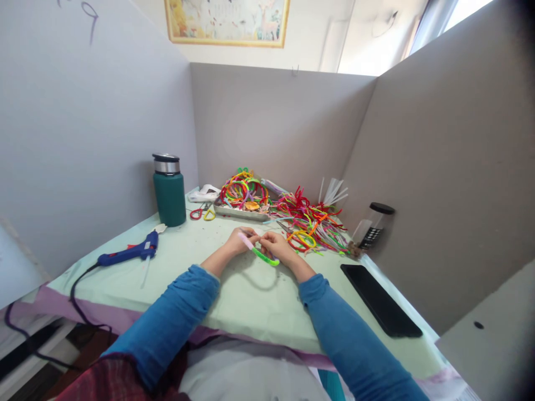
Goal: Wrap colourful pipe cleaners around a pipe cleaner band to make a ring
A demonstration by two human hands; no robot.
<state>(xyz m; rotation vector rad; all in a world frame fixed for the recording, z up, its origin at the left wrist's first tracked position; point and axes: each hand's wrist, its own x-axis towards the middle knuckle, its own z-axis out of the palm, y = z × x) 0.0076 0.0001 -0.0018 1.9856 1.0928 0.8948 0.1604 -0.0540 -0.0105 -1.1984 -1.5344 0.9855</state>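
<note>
My left hand (240, 240) and my right hand (278, 247) meet over the middle of the table, both closed with fingertips nearly together. Between them they hold a fuzzy pipe cleaner (264, 257), bright green with a pale pink part, bent in a curve that hangs toward me. Something small and whitish shows at the fingertips, too small to name. Just beyond my right hand lie yellow and red pipe cleaner rings (307, 239). Farther back, a metal tray (242, 214) bears a heap of coloured pipe cleaner loops.
At left are a blue glue gun (129, 252) with its cord and a green bottle (169, 192). Loose pipe cleaners (309, 211) pile at the back right. A black phone (380, 301) and a clear bottle with black lid (371, 225) are at right. Grey partitions (276, 122) enclose the table.
</note>
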